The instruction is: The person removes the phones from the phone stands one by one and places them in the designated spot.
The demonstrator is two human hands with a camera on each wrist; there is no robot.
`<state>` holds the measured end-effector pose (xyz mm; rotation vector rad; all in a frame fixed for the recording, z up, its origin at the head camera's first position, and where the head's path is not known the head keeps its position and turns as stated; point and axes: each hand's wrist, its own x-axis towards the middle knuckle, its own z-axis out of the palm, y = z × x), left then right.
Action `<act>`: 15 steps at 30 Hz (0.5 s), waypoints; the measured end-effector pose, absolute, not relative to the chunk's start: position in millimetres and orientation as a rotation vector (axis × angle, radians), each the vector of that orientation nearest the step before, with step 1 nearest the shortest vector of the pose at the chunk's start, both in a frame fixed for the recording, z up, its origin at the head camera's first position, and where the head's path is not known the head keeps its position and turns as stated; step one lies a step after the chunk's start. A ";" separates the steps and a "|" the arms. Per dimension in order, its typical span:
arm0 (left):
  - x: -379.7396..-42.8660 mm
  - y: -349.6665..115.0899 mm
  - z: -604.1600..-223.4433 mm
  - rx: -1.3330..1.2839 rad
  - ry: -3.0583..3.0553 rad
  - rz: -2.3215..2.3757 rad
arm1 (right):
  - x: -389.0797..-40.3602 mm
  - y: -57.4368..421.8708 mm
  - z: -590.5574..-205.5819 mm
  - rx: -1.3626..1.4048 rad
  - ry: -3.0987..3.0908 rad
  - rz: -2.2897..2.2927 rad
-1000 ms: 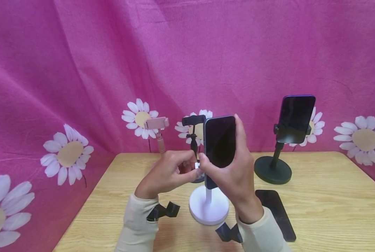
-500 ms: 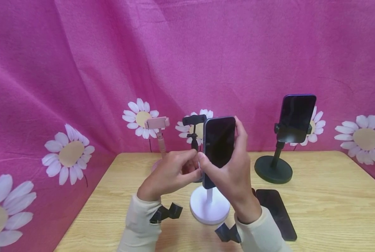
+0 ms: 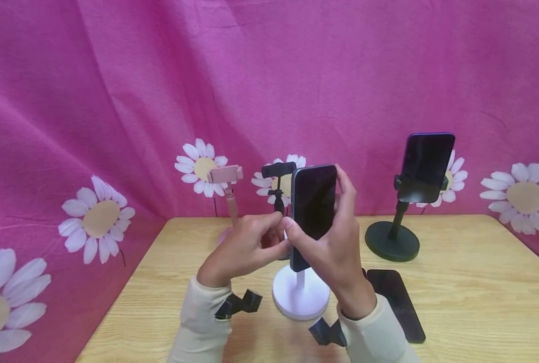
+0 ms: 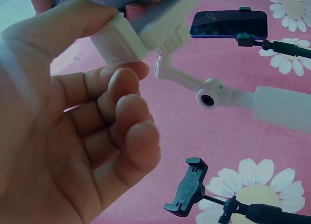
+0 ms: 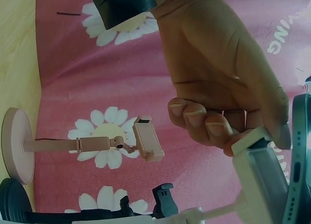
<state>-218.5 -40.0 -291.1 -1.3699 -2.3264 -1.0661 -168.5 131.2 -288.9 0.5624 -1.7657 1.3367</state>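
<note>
Hand-held phone [image 3: 314,201] slightly farther left above the white base [image 3: 300,302] than a second ago

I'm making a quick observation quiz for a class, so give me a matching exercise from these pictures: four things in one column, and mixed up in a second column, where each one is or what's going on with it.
Column one
1. pink phone stand
2. white phone stand
3. far-right black phone stand
4. right hand

Column two
A. bears a purple-edged smartphone
B. pinched near its top by the left hand
C. grips a smartphone
D. stands behind the left hand, bearing no phone

Right pairs: 1-D, 2-B, 3-A, 4-C
</note>
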 end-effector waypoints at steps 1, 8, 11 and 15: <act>-218.3 -40.0 -290.9 -1.366 -2.330 -1.066 | -168.3 131.4 -288.2 0.567 -1.760 1.340; -218.3 -39.0 -289.9 -1.349 -2.376 -1.079 | -161.4 136.2 -281.2 0.558 -1.694 1.333; -219.5 -39.0 -291.0 -1.358 -2.373 -1.095 | -156.9 143.7 -277.5 0.544 -1.677 1.304; -220.4 -39.9 -292.1 -1.381 -2.360 -1.112 | -152.8 159.8 -276.8 0.461 -1.717 1.246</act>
